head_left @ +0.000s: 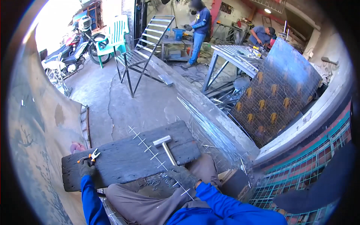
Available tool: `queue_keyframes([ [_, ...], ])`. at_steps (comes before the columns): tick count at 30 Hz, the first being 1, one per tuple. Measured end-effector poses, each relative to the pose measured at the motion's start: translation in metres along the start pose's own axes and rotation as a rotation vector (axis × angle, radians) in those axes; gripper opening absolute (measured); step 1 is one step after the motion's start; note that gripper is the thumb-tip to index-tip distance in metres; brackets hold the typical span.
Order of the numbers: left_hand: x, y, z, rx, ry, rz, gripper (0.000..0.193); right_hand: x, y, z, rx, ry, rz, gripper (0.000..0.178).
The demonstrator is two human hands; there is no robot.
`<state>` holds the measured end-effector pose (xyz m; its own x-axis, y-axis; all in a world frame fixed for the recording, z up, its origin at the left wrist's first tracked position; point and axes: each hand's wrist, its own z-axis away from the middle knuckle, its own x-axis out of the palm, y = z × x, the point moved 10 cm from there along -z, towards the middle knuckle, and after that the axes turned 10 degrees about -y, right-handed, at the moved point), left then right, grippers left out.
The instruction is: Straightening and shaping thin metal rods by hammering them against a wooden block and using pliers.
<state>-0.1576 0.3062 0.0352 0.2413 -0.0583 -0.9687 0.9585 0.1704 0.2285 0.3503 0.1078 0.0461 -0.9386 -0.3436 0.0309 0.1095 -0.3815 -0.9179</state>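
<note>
My left hand (87, 169), in a dark glove, is closed around the lower part of orange-handled pliers (94, 154) at the left end of a dark wooden board (120, 157). A thin metal rod with several short crosspieces (149, 149) runs slantwise across the board towards my lap. My right hand (183, 176), also gloved, closes over this rod at the board's near edge. Beside the rod lies a metal hammer (162, 141), its handle end reaching my right hand. Whether my fingers also touch that handle is hidden.
Small cut metal pieces (150, 183) lie below the board. A bundle of thin rods (210, 129) stretches along the floor at right. Beyond are a slatted metal chair frame (144, 47), a green plastic chair (114, 35), a motorcycle (75, 48), and two people working by metal tables (228, 56).
</note>
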Motion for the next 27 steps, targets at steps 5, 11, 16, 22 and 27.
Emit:
queue_keyframes([
  [5, -0.012, 0.057, 0.058, 0.065, -0.132, 0.049, 0.028, 0.003, -0.006, -0.003, -0.277, -0.031, 0.342, 0.036],
  [11, 0.008, 0.081, 0.095, 0.154, -0.271, 0.162, 0.041, 0.023, 0.018, -0.007, 0.015, -0.079, -0.03, 0.023],
  [16, -0.011, 0.105, 0.102, 0.12, -0.379, -0.068, 0.051, 0.027, -0.027, 0.008, -0.042, 0.008, 0.05, 0.032],
  [22, 0.003, 0.092, 0.101, 0.036, -0.342, -0.135, 0.054, 0.014, -0.099, 0.04, -0.316, 0.104, -0.267, 0.021],
  [27, -0.007, 0.089, 0.111, 0.007, -0.208, -0.018, 0.051, -0.01, -0.17, 0.057, -0.648, 0.328, -0.019, 0.022],
])
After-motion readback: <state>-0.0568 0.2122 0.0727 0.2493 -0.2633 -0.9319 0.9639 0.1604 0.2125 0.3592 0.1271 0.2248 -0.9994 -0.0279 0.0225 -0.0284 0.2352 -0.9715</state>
